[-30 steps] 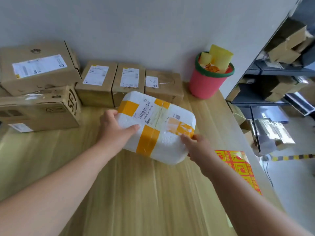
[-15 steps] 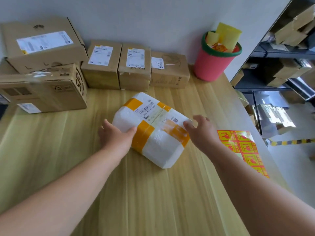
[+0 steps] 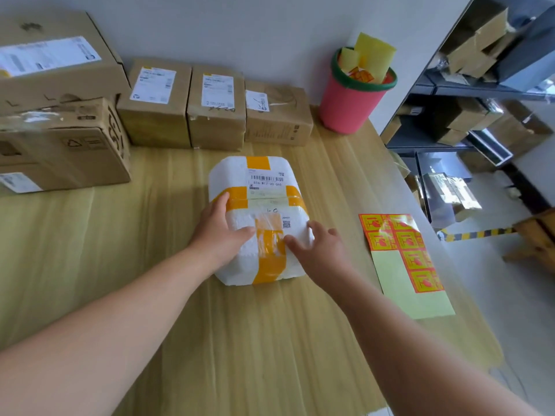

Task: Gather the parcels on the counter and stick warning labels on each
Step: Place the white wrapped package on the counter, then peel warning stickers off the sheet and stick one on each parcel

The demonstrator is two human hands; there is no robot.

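Note:
A white foam parcel (image 3: 240, 175) bound with yellow tape lies flat on the wooden counter (image 3: 120, 265), its barcode label facing up. My left hand (image 3: 219, 232) rests on its near left corner, thumb across the top and fingers along the side. My right hand (image 3: 318, 247) lies with spread fingers on its near right corner. A sheet of red-and-yellow warning labels (image 3: 402, 253) lies on the counter to the right of the parcel. Three small cardboard parcels (image 3: 216, 112) stand in a row at the back wall, and two bigger boxes (image 3: 57, 115) are stacked at the left.
A pink bin (image 3: 348, 103) with a green rim holds yellow backing paper at the back right corner. The counter's right edge runs just past the label sheet. Beyond it stand dark shelves (image 3: 468, 115) with more boxes.
The white parcel came down from a tilted hold onto the counter and turned square to me. Both hands now rest on its near corners.

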